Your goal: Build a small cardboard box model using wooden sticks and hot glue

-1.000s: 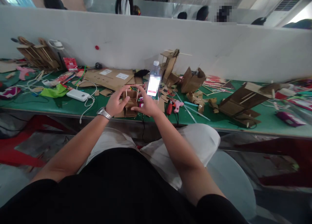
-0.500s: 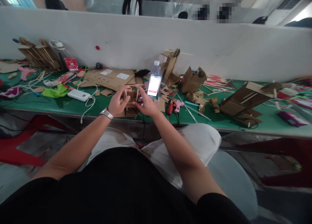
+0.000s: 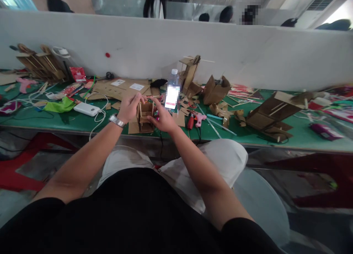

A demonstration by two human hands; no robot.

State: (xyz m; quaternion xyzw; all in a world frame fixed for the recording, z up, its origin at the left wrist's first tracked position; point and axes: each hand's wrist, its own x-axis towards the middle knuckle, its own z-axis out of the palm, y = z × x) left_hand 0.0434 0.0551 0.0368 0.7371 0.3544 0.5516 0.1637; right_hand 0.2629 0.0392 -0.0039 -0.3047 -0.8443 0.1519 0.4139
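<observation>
Fingers [image 3: 158, 104] of the right hand [image 3: 166, 119], parted from the thumb, hold the right side of a small cardboard frame [image 3: 146, 118] at the bench's [image 3: 66, 122] near edge; the left hand [image 3: 129, 108] bunches at its left, grip unclear. Farther left, flat cardboard [image 3: 107, 89] bears white labels [image 3: 136, 87], unreadable.

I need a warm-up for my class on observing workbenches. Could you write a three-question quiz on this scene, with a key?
1. Multiple choice: what is between the left hand and the right hand?
A) a water bottle
B) a small cardboard frame
C) a white power bank

2. True or false: from the person's viewpoint, the lit phone is to the right of the small cardboard frame.

3. Fill in the colour: the glue gun to the right of the phone is ____.

Key: 1. B; 2. True; 3. pink
</observation>
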